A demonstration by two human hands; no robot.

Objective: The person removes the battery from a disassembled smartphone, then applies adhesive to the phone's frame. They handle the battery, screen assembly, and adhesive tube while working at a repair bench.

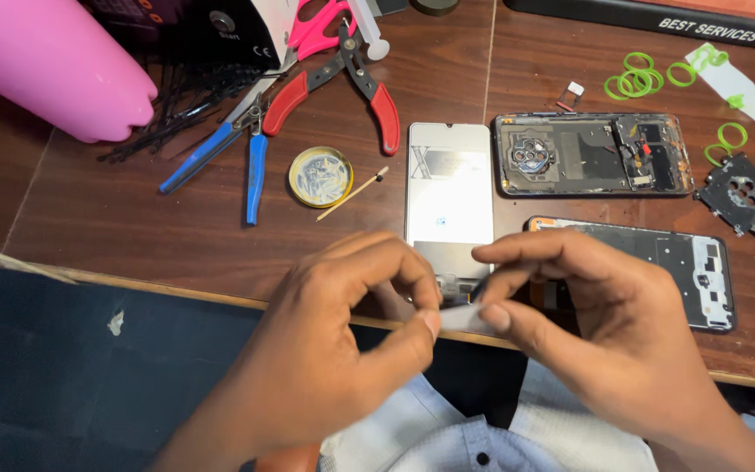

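A small pale strip (458, 316), blurred, is pinched between the left hand (342, 350) and right hand (605, 336) at the table's (133, 218) near edge. Just beyond lies a phone screen panel (449, 188); further back, an opened phone body (592, 155); toward the far left, red-handled pliers (342, 83).

Worn matt wooden table (133, 227), glossy phone panel (449, 183), rubbery-handled metal pliers (342, 74).

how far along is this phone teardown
Done: the opened dark phone body lies with its insides bare, the silver screen panel lies apart. In hand: left hand and right hand pinch a small pale strip. Left: nothing is reassembled yet.
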